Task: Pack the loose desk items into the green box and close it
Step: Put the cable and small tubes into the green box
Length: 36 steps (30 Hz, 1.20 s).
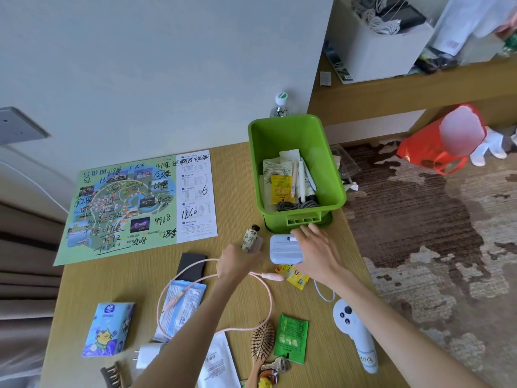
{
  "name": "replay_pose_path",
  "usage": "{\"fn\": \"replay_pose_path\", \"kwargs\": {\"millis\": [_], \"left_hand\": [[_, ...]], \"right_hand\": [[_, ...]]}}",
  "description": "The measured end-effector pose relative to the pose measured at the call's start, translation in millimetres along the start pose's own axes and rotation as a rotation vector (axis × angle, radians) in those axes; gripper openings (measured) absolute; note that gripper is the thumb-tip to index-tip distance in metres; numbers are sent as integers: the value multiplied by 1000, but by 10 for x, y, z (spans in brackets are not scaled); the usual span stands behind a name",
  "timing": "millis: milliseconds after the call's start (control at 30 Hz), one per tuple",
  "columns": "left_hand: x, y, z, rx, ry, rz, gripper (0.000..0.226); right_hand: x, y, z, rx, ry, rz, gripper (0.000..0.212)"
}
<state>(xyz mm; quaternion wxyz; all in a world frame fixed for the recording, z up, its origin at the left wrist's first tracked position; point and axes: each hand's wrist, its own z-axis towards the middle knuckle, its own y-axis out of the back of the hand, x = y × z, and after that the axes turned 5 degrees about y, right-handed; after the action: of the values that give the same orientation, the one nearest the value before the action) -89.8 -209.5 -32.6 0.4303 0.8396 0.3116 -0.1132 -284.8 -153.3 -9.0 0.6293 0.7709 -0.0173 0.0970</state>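
Looking down from the head camera, the left hand (pixel 237 261) holds a small patterned tube (pixel 249 238). It is probably light and a little squashy, and best taken round its middle. The right hand (pixel 316 249) lies over the right end of a pale blue case (pixel 282 247), likely hard and smooth; whether it grips cannot be told. Both are just near of the open green box (pixel 279 130), which stands by the desk's (pixel 237 177) right edge with room left at its far end.
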Motion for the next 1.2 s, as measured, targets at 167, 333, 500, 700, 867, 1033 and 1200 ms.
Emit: {"fn": "replay_pose_path", "kwargs": {"millis": [167, 333, 500, 700, 867, 1033, 1200], "left_hand": [[50, 235, 68, 69, 160, -420, 34], [47, 644, 36, 110, 105, -590, 38], [-161, 992, -61, 96, -35, -663, 34], [-598, 1307, -215, 102, -194, -691, 26], [-834, 1429, -201, 87, -253, -652, 32], [-889, 1464, -17, 89, -268, -642, 34], [-897, 1459, 207, 121, -284, -579, 35]], "right_hand": [[-7, 315, -152, 6, 67, 174, 65], [123, 699, -348, 12, 153, 276, 70], [146, 1281, -243, -109, 147, 321, 76], [-84, 1785, 303, -267, 63, 307, 76], [-314, 1770, 982, -263, -22, 158, 74], [-384, 1521, 1620, -163, -21, -50, 65], [-434, 1204, 2062, -87, -49, -89, 61]]}}
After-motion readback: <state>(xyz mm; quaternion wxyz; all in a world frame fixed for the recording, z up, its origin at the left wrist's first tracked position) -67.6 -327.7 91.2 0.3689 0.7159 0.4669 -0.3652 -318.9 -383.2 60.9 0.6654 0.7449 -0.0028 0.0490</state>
